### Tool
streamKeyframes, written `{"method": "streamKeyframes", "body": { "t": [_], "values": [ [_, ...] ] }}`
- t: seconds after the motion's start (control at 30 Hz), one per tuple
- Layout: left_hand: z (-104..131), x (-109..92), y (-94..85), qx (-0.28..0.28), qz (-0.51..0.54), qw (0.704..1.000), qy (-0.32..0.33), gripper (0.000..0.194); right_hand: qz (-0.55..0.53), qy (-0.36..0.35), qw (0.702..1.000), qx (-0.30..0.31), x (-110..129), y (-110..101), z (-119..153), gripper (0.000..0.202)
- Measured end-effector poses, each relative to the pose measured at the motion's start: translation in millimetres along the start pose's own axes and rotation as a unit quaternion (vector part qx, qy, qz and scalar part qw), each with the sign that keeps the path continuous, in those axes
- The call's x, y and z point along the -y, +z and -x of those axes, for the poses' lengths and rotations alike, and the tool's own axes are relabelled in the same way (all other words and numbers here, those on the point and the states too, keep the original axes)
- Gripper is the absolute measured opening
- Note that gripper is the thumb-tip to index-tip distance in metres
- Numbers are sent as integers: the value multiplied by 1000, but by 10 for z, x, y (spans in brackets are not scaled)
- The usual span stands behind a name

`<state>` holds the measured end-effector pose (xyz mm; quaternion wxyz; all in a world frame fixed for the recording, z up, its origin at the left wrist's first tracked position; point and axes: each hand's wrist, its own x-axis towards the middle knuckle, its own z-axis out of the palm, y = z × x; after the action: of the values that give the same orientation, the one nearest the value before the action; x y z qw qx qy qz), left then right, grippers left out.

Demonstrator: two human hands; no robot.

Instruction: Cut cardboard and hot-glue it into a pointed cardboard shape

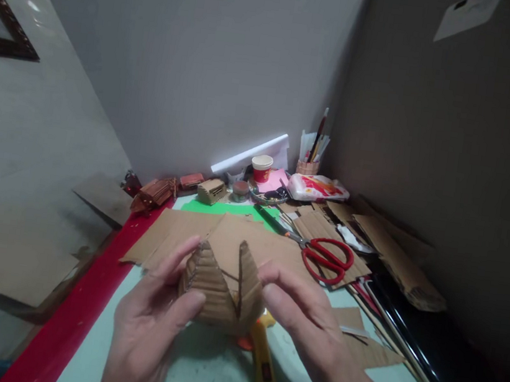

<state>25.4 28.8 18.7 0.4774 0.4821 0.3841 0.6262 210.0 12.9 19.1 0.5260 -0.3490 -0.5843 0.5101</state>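
Observation:
A small folded piece of corrugated cardboard (218, 289), bent into a pointed, roof-like form, is held up over the table between both hands. My left hand (148, 321) grips its left side with thumb in front and fingers behind. My right hand (303, 323) pinches its right flap. Directly beneath lies a yellow utility knife (263, 361) with an orange tip, on the pale green table (193, 371).
Flat cardboard sheets (174, 233) lie behind the hands, red-handled scissors (326, 257) to the right. At the back stand a red paper cup (262, 168), a pen holder (308, 163), a white packet (316, 188) and small cardboard models (210, 190). A red strip (74, 311) edges the table's left side.

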Motion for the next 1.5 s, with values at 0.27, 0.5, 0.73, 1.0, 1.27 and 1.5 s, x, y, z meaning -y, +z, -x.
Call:
{"method": "streamKeyframes", "body": {
  "t": [0.27, 0.5, 0.73, 1.0, 1.27, 1.5],
  "values": [
    [73, -48, 73, -34, -62, 996, -55, 41, 117, -64, 985, -109, 12, 216, 34, 31],
    [113, -55, 105, -65, -86, 990, -91, 43, 124, -57, 983, -120, -105, 331, 69, 27],
    [133, -64, 124, -70, -95, 989, -86, 41, 118, -79, 977, -156, -65, 380, 56, 28],
    [132, -67, 146, -69, -87, 991, -75, 34, 102, -56, 990, -76, -7, 315, 56, 29],
    [180, -113, 164, -84, -39, 994, -63, 34, 140, -88, 986, -19, 47, 302, 36, 27],
    [208, -123, 57, -47, -137, 988, -59, 31, 133, -79, 988, 29, 89, 274, 58, 28]
  ]
}}
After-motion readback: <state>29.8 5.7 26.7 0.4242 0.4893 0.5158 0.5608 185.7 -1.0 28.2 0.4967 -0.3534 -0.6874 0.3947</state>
